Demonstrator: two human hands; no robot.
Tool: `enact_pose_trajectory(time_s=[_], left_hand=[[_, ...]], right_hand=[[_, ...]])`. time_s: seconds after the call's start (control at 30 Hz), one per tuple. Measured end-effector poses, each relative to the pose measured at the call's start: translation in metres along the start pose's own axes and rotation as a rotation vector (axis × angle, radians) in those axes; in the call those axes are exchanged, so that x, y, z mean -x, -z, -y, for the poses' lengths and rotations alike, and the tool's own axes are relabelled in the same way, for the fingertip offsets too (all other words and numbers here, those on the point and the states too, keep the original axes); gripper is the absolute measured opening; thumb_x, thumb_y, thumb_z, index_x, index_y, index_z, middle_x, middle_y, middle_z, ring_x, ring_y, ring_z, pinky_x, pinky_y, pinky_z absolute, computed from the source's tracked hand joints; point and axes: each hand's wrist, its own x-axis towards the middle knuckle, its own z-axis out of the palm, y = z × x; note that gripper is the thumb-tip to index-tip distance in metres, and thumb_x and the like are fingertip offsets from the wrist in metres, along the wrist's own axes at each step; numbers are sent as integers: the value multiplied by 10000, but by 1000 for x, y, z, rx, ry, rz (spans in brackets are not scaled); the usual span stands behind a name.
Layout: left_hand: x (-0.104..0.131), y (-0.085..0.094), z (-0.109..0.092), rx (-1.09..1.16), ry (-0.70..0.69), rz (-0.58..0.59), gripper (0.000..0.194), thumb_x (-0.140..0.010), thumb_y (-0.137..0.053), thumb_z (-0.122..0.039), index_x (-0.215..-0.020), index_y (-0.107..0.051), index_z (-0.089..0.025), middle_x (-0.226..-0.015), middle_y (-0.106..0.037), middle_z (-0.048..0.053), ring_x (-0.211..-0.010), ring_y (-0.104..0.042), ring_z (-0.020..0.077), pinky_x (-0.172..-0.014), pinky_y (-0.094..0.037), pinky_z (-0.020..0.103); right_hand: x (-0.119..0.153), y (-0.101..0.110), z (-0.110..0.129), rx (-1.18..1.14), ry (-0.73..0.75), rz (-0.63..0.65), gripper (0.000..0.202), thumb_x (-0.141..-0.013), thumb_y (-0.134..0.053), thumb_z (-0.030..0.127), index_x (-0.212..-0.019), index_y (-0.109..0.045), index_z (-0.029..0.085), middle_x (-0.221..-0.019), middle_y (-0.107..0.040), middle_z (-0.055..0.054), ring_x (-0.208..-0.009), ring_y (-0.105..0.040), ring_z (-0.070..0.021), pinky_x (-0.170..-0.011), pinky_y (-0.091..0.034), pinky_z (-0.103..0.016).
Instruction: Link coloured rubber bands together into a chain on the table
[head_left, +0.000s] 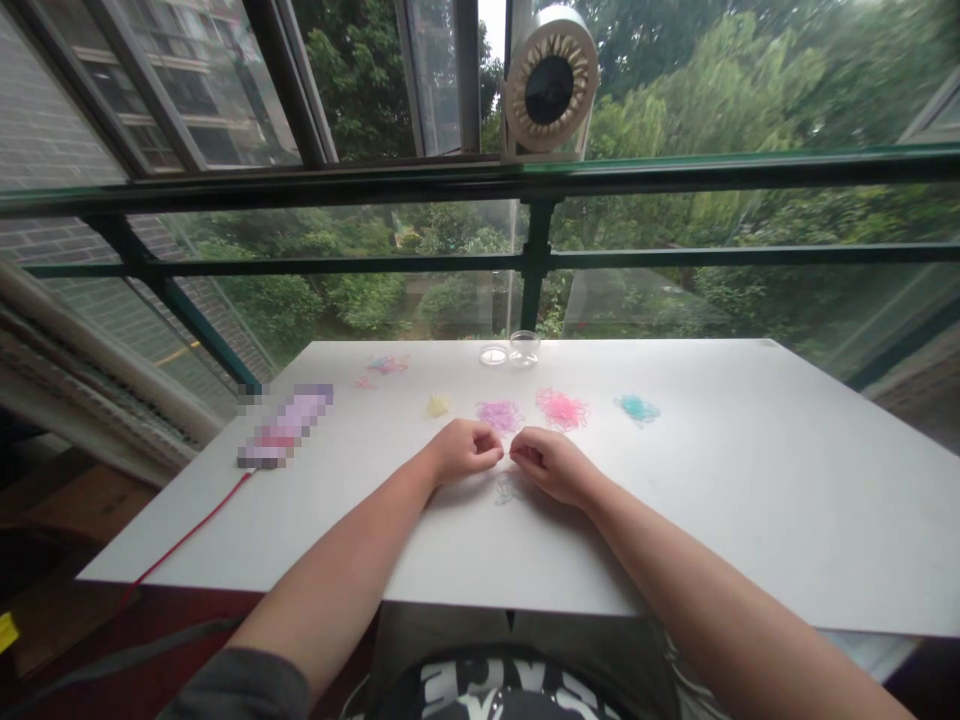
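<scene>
My left hand [463, 452] and my right hand [553, 464] hover close together over the table, thumbs and fingertips pinched and facing each other with a small gap. Whatever the fingertips may hold is too small to make out. Beneath my right hand lies a small group of clear or grey elastic bands [507, 488]. Just beyond my left hand is a heap of purple bands [498, 416], with a pink heap [562, 408] to its right. A small yellow heap [438, 404] sits further left, and a turquoise heap [637, 407] further right.
Mixed pink and blue bands [387, 365] lie at the back left. A clear round container [524, 350] and its lid [493, 355] stand at the white table's [750, 480] far edge. A pixelated object [289, 428] with a red cable [196, 528] lies left. A fan [551, 85] stands beyond.
</scene>
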Motion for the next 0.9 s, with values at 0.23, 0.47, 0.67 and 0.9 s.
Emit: enact_pose_trajectory(time_s=[0.23, 0.47, 0.67, 0.9], left_hand=[[0, 2, 3, 9, 4, -6, 201, -718, -539, -301, -708, -630, -122, -587, -563, -9, -526, -442, 65, -510, -338, 176], [1, 8, 8, 28, 7, -30, 223, -731, -541, -314, -727, -636, -112, -607, -575, 3, -525, -437, 65, -501, -340, 176], [2, 5, 4, 58, -49, 14, 219, -705, -585, -306, -800, -643, -118, -653, -614, 19, -556, -489, 76, -526, -374, 179], [1, 0, 1, -6, -70, 16, 132, -700, -566, -236, -721, -640, -129, -627, -610, 4, -552, -493, 67, -546, -380, 170]], right_hand=[[0, 3, 0, -22, 14, -9, 98, -732, -465, 94, -707, -518, 172, -616, -459, 19, -578, -414, -99, -560, -330, -211], [0, 4, 3, -42, -4, -24, 100, -708, -465, 84, -683, -509, 170, -591, -439, 29, -556, -391, -90, -534, -314, -202], [-1, 5, 4, -30, -18, -21, 84, -707, -474, 97, -677, -504, 170, -576, -428, 35, -536, -381, -85, -515, -300, -198], [1, 5, 2, -9, -15, 19, 85, -707, -458, 105, -672, -494, 173, -584, -432, 32, -551, -393, -95, -526, -305, -208]])
